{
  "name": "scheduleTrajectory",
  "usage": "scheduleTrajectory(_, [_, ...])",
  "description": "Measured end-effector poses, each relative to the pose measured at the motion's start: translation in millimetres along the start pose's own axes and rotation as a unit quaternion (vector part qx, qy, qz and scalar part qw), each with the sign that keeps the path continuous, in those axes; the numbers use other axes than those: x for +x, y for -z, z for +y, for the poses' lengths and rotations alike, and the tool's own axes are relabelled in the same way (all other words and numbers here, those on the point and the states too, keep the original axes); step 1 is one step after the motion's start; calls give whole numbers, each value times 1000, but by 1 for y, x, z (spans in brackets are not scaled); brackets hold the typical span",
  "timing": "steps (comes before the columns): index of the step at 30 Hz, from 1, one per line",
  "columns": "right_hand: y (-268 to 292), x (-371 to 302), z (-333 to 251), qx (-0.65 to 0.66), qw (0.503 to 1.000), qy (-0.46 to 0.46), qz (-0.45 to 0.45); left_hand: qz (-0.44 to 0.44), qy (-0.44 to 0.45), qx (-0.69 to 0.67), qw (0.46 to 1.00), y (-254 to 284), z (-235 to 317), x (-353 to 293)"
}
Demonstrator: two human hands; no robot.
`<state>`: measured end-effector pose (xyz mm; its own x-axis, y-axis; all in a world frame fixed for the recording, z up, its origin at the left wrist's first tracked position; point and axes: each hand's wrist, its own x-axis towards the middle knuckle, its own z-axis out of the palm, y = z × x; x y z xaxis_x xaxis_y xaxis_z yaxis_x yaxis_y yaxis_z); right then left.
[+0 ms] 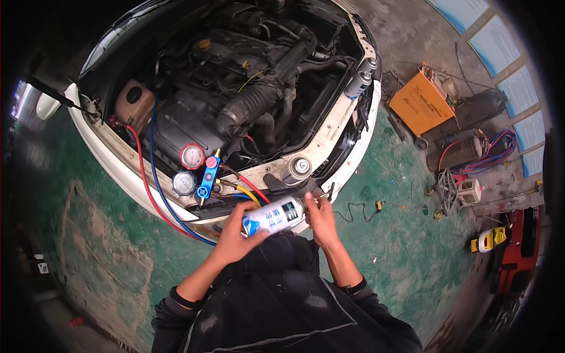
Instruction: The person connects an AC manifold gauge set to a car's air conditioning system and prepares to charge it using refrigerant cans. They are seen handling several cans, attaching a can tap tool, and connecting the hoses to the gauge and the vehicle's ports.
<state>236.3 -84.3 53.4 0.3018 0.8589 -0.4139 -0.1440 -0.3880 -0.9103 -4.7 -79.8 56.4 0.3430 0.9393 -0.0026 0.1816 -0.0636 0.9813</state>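
A white and blue refrigerant-style can [272,219] lies tilted across my front, its top toward the right. My left hand [233,236] is wrapped round its lower end. The fingers of my right hand [321,219] close on a small metal fitting [324,196] at the can's neck, partly hidden by the fingers. Just beyond, a second can [297,169] stands upright on the car's front panel. To its left sits a blue manifold [209,179] with a red gauge [192,156] and a blue-rimmed gauge [184,183].
Red [141,159] and blue hoses drape over the car's fender. The open engine bay [235,88] lies ahead, with several cans [358,86] along its right edge. On the green floor to the right are an orange machine [421,103], a brown tank [456,154] and coiled hoses.
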Motion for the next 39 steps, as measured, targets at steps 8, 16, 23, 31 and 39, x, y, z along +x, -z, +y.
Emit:
scheduleTrajectory(8, [-4,12,26,-39,999,35,11,-26,-262,303,916,12,11,7])
scheduleTrajectory(16, [-14,8,24,94,994,16,51,-23,-123,114,985,3,13,9])
scheduleTrajectory(23, [3,11,39,26,996,-6,87,-151,129,49,979,-2,3,12])
scheduleTrajectory(31, [23,12,49,95,978,-70,170,-191,-202,203,939,-20,27,28])
scheduleTrajectory(39, [31,-1,42,169,965,-99,173,-224,-262,268,900,-37,20,23])
